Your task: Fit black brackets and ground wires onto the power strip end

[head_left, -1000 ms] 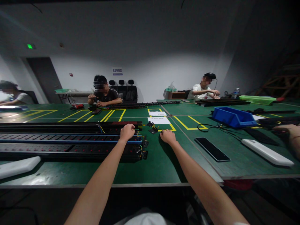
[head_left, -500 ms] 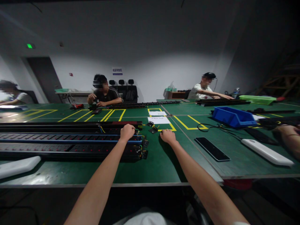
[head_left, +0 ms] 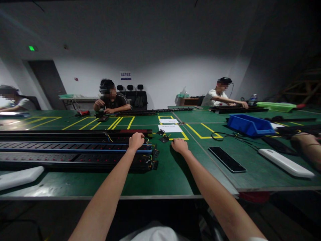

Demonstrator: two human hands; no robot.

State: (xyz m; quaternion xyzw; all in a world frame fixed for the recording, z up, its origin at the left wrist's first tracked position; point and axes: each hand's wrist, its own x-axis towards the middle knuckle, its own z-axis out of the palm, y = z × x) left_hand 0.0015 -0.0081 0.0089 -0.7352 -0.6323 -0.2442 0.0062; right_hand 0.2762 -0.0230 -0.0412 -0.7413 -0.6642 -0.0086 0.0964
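Note:
My left hand point(head_left: 136, 141) rests with curled fingers on the right end part of the long black strips point(head_left: 100, 157), which lie side by side; whether it grips anything is hidden. My right hand point(head_left: 180, 146) lies on the green table point(head_left: 173, 180) with its fingers bent down, right of the strip ends; its fingertips are too small to make out. Between and just beyond my hands are small black brackets point(head_left: 164, 138). Coloured wires point(head_left: 151, 157) stick out of the strip ends. White paper labels point(head_left: 170, 128) lie behind the brackets.
On the right are a black flat device point(head_left: 227, 159), a white device point(head_left: 286, 163) with a cable, a blue bin point(head_left: 250, 126) and another person's arm point(head_left: 309, 147). A white object point(head_left: 21, 177) lies at the left front. People sit across the table, near a green tray point(head_left: 276, 106).
The person at the back right has drawn an outstretched hand slightly back to the left. My own hands have stayed in place.

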